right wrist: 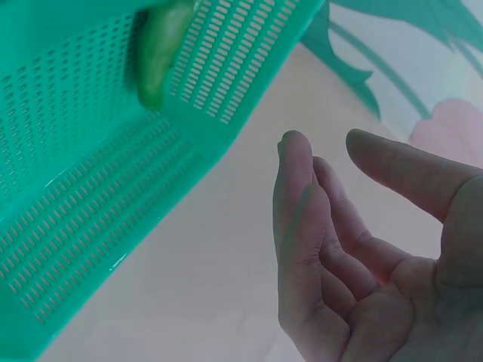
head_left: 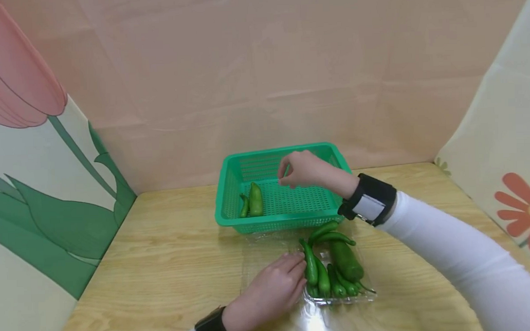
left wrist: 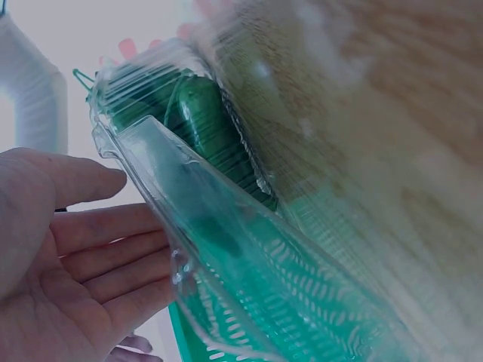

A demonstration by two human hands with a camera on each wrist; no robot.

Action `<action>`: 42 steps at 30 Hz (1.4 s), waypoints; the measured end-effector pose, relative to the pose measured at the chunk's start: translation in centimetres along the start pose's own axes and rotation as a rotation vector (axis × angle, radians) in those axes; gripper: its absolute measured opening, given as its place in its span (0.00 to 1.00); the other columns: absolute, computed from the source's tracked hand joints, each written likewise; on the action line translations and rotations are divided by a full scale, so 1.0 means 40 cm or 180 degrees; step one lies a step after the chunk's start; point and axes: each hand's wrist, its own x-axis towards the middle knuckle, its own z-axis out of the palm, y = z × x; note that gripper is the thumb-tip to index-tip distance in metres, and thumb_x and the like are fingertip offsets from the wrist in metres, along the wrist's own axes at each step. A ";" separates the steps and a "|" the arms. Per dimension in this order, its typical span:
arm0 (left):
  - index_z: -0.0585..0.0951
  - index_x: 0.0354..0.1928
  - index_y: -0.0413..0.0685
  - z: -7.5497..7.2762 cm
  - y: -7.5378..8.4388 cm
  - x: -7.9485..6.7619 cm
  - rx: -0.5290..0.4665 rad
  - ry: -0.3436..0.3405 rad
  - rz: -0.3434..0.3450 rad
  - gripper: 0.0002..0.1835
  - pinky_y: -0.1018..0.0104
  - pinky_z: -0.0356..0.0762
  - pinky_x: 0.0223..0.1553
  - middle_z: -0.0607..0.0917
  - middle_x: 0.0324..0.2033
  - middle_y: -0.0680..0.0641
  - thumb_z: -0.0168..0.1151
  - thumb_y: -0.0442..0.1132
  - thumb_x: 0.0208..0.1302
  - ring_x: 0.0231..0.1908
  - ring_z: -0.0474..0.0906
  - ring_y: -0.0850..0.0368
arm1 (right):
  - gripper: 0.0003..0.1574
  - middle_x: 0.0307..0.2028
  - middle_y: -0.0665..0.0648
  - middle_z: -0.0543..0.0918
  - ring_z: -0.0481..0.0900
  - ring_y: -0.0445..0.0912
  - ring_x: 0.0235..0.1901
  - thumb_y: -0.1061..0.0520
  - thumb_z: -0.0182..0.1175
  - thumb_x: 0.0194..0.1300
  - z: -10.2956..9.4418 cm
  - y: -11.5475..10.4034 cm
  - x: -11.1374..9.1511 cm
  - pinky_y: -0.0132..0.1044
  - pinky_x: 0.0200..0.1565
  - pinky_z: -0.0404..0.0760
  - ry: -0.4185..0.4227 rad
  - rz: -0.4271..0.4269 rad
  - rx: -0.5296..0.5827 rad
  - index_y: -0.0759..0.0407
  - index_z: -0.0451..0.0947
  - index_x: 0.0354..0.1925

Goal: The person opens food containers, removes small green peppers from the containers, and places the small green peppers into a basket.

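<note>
Head view: A person's right hand (head_left: 306,168), holding nothing, its thumb and fingertips narrowly apart, hangs over one green basket (head_left: 289,218) on a wooden bench (head_left: 163,256). Two items lie at the basket's left: one slender pepper (head_left: 244,206) beside one thick green vegetable (head_left: 256,201). In front, one clear plastic box (head_left: 322,302) carries at least six slender peppers (head_left: 311,266) and one plump green vegetable (head_left: 346,262); overlap hides the exact count. The left hand (head_left: 275,284) is at the box's left side. Two black wrist bands (head_left: 371,198) show, one per arm.

Left wrist view: Four nearly straight fingers touch the box's clear edge, the thumb held apart.

Right wrist view: The palm is bare, fingers gently bent; one green vegetable is visible in the basket, blurred.
</note>
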 end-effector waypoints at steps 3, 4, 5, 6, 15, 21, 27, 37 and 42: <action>0.79 0.52 0.40 0.000 -0.001 -0.001 0.0006 -0.0006 0.0005 0.19 0.60 0.74 0.61 0.81 0.54 0.42 0.55 0.45 0.67 0.57 0.77 0.53 | 0.09 0.31 0.52 0.85 0.81 0.44 0.29 0.52 0.62 0.63 0.010 -0.004 -0.028 0.35 0.32 0.80 0.0056 -0.0088 -0.0001 0.54 0.80 0.41; 0.79 0.52 0.40 0.000 -0.001 -0.001 0.0003 -0.0010 0.0002 0.19 0.60 0.74 0.61 0.81 0.54 0.42 0.55 0.45 0.67 0.57 0.77 0.53 | 0.08 0.31 0.53 0.85 0.81 0.45 0.30 0.53 0.62 0.63 0.013 -0.005 -0.037 0.35 0.31 0.80 0.0066 -0.0115 -0.0004 0.53 0.80 0.40; 0.79 0.52 0.40 0.000 -0.001 -0.001 0.0006 -0.0013 0.0001 0.19 0.61 0.74 0.61 0.81 0.54 0.42 0.55 0.45 0.67 0.57 0.77 0.53 | 0.08 0.32 0.53 0.85 0.81 0.45 0.30 0.53 0.63 0.62 0.017 -0.006 -0.046 0.34 0.31 0.79 0.0082 -0.0147 -0.0010 0.53 0.80 0.40; 0.79 0.52 0.40 0.000 -0.001 -0.001 0.0006 -0.0013 0.0000 0.19 0.61 0.74 0.61 0.81 0.54 0.43 0.55 0.45 0.67 0.57 0.77 0.53 | 0.08 0.32 0.53 0.85 0.81 0.45 0.30 0.54 0.63 0.62 0.021 -0.006 -0.055 0.34 0.31 0.79 0.0099 -0.0189 -0.0026 0.54 0.80 0.40; 0.80 0.51 0.40 0.001 -0.002 -0.003 0.0015 -0.0001 0.0003 0.18 0.62 0.74 0.61 0.81 0.53 0.44 0.56 0.45 0.66 0.57 0.77 0.54 | 0.04 0.32 0.51 0.85 0.81 0.42 0.30 0.54 0.65 0.60 0.069 0.003 -0.124 0.40 0.37 0.82 0.0180 -0.0469 -0.0133 0.51 0.80 0.35; 0.80 0.52 0.40 0.001 -0.002 -0.002 0.0012 0.0019 -0.0003 0.18 0.62 0.73 0.62 0.81 0.53 0.44 0.56 0.45 0.66 0.56 0.77 0.53 | 0.04 0.30 0.49 0.84 0.81 0.41 0.29 0.54 0.66 0.59 0.103 0.020 -0.157 0.32 0.29 0.80 0.0203 -0.0519 -0.0074 0.50 0.79 0.34; 0.79 0.52 0.40 0.000 -0.003 -0.002 0.0012 0.0018 0.0005 0.18 0.62 0.73 0.62 0.81 0.54 0.44 0.56 0.45 0.66 0.57 0.76 0.54 | 0.04 0.29 0.49 0.84 0.80 0.39 0.28 0.55 0.66 0.58 0.134 0.032 -0.185 0.30 0.27 0.80 0.0152 -0.0499 0.0052 0.51 0.79 0.33; 0.79 0.52 0.40 0.001 -0.003 -0.002 0.0033 0.0035 0.0027 0.18 0.62 0.74 0.61 0.81 0.53 0.44 0.57 0.44 0.66 0.56 0.77 0.53 | 0.02 0.26 0.45 0.83 0.79 0.36 0.27 0.56 0.66 0.58 0.186 0.080 -0.204 0.30 0.30 0.81 0.0082 -0.0435 0.0104 0.51 0.81 0.31; 0.79 0.52 0.40 0.003 -0.004 -0.001 0.0014 0.0020 0.0008 0.18 0.62 0.73 0.62 0.81 0.53 0.44 0.56 0.44 0.66 0.56 0.77 0.54 | 0.02 0.25 0.45 0.84 0.78 0.35 0.26 0.56 0.67 0.56 0.206 0.104 -0.204 0.29 0.29 0.81 0.0049 -0.0374 0.0127 0.53 0.83 0.29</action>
